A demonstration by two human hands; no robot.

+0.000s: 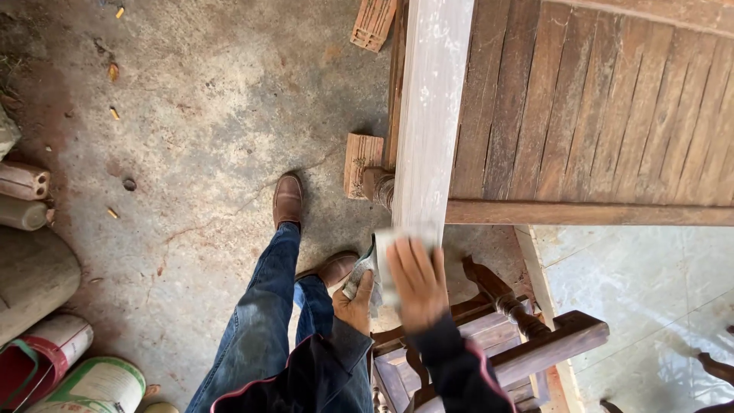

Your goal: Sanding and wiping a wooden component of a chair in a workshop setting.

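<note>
A long pale wooden rail [432, 115], dusty white, runs from the top of the view down toward me. My right hand [417, 281] lies flat on a grey sheet of sandpaper [386, 256], pressing it on the rail's near end. My left hand [357, 300] grips the sheet's lower left corner beside the rail. Under my hands stands a dark wooden chair frame [527, 344] with turned legs.
A slatted brown wooden panel [596, 115] lies to the right of the rail. Bricks [359, 160] prop it off the concrete floor [191, 138]. Logs [27, 268] and sacks [84, 378] sit at the left edge. My booted feet [288, 200] stand on the concrete.
</note>
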